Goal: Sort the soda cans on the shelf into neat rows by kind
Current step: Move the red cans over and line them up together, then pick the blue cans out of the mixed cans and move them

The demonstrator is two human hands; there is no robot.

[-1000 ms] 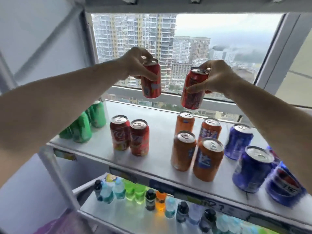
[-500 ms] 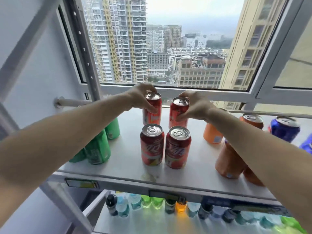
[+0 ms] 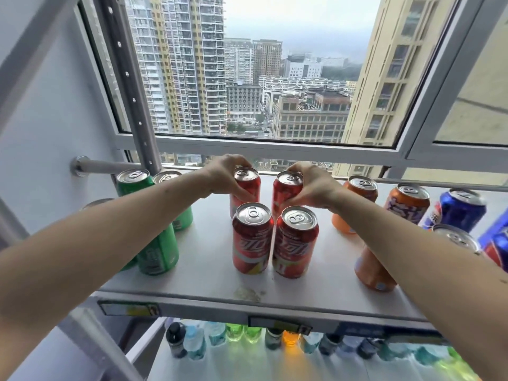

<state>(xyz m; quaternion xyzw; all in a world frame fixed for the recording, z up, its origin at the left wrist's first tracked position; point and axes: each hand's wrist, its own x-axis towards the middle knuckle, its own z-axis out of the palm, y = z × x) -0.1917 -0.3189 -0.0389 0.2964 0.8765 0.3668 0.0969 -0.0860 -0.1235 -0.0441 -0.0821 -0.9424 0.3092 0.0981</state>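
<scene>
Both arms reach straight out over the white shelf (image 3: pixel 209 273). The left hand (image 3: pixel 222 176) wraps its fingers around the back left red can (image 3: pixel 247 185). The right hand (image 3: pixel 310 185) wraps around the back right red can (image 3: pixel 286 188). Both cans stand upright just behind the two front red cans (image 3: pixel 275 240), between the green cans (image 3: pixel 158 243) and orange cans (image 3: pixel 384 204).

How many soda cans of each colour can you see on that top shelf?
Red cans: 4
Green cans: 4, partly behind an arm
Orange cans: 3
Blue cans: 2
Can with colour hidden: 1
Total: 14 in view
</scene>
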